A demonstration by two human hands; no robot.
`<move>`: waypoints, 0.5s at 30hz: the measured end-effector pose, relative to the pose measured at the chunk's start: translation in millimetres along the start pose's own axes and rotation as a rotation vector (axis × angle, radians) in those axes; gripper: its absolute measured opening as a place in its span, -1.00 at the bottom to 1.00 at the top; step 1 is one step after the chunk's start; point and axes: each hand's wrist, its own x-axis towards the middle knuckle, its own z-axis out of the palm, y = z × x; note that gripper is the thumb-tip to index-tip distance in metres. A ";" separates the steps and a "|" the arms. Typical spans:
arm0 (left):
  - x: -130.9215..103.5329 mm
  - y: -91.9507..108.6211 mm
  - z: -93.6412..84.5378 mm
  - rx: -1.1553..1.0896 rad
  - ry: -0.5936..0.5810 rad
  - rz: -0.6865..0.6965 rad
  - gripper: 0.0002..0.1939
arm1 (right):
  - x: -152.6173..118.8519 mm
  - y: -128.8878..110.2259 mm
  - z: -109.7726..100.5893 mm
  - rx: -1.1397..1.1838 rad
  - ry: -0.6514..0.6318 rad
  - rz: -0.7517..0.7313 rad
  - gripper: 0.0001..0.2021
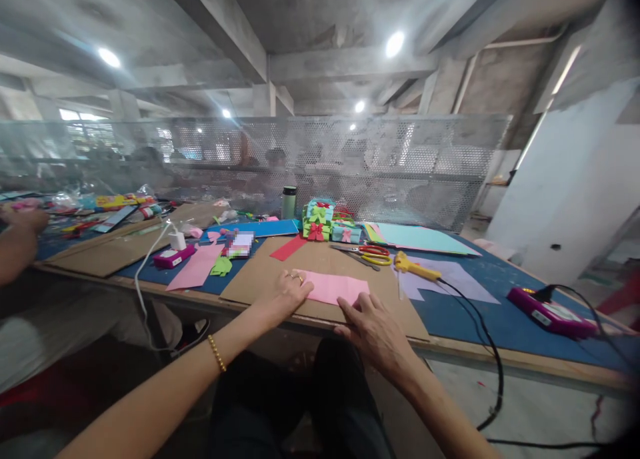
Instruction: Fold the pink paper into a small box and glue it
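A folded-looking pink sheet (337,287), felt or paper, lies on a cardboard mat (260,272) in front of me. My left hand (287,296), with a ring on one finger, presses on the sheet's left end, fingers bent and thumb against it. At the lower right edge of the sheet is my right hand (373,326). Its index fingertip touches the sheet, and its thumb stands apart near the table edge. Just beyond are a red strip (289,247), red-handled scissors (367,250) and yellow-handled scissors (377,260).
A yellow glue gun (417,267) lies on a lilac sheet (457,282), its cord hanging over the edge. Purple power boxes (550,312) sit on both sides. Small bow-trimmed boxes (317,220) and a green bottle (289,203) stand behind. A co-worker's arm (17,239) is left.
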 end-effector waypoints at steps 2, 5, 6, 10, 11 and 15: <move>-1.9 -4.3 -3.2 0.013 -0.029 0.078 -0.76 | -0.1 0.1 0.2 0.003 0.008 -0.002 -0.52; -9.8 -6.7 -4.8 0.037 -0.047 0.124 -0.79 | -0.3 -0.3 0.6 0.013 0.012 0.009 -0.54; -13.3 -5.3 -4.6 0.045 -0.046 0.120 -0.79 | -0.3 -0.7 0.6 0.015 0.009 0.015 -0.54; -25.8 11.0 -2.9 0.051 0.008 0.019 -0.71 | -0.4 -2.6 -1.3 0.017 -0.009 0.030 -0.53; -27.9 16.7 -2.7 0.047 0.029 -0.005 -0.65 | -0.4 -3.1 -2.1 0.019 -0.016 0.032 -0.52; -31.6 38.5 -1.8 0.043 0.084 -0.121 -0.43 | -0.2 -4.0 -4.6 0.014 -0.032 0.037 -0.51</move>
